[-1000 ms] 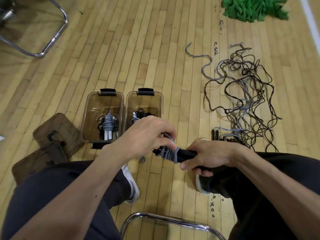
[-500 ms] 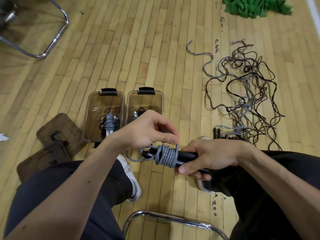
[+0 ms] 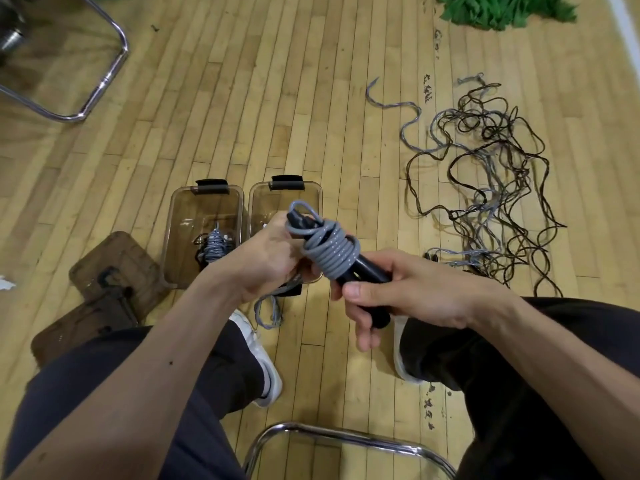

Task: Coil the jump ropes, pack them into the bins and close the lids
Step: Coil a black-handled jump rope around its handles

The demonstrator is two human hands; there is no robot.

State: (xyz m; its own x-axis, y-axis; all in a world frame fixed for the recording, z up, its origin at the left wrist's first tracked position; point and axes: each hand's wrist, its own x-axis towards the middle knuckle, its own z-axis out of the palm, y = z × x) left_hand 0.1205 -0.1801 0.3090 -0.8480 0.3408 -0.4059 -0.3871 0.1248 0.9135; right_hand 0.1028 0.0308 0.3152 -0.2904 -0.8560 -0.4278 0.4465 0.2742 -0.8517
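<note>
Glossy wood floor, clear plastic bins

Two hands, two bins, two lids, one rope tangle.

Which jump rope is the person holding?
The grey rope coiled round its black handles, held between the left hand and right hand. Another coiled bundle lies in a bin, and the tangled ropes lie on the floor.

Grey rope coil on handles: right hand below, left hand perhaps on tail.
</note>
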